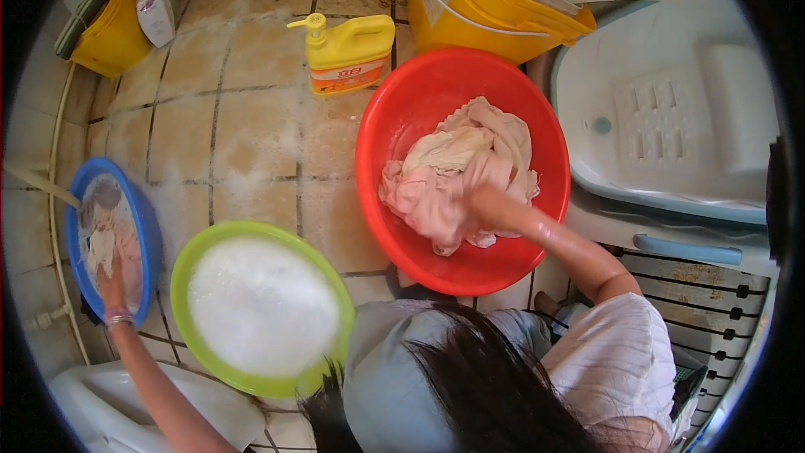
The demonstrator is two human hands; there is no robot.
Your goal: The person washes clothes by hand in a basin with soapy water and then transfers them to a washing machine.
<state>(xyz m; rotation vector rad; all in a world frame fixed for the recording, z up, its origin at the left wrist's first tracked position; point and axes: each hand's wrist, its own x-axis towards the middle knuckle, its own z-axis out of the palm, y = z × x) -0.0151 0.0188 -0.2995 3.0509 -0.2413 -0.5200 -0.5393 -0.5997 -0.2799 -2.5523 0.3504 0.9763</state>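
My left hand (112,286), with bands at the wrist, reaches into a blue basin (152,245) at the far left. Its fingers close on a wet pale cloth (102,248), partly under cloudy water. Blurred by motion, my right hand (487,207) is down on a heap of pale pink fabric (440,176) inside the large red basin (409,94). Its fingers are too smeared to show whether they grip. Between the two basins, a lime-green basin (261,229) holds thick white suds (264,308).
A yellow pump jug (349,44) stands behind the red basin, near a yellow bucket (465,19). A folded plastic tub (666,107) leans at right. A white pump bottle (155,12) is at back left; a ceramic squat toilet (94,390) at lower left. The tile floor (258,119) looks wet.
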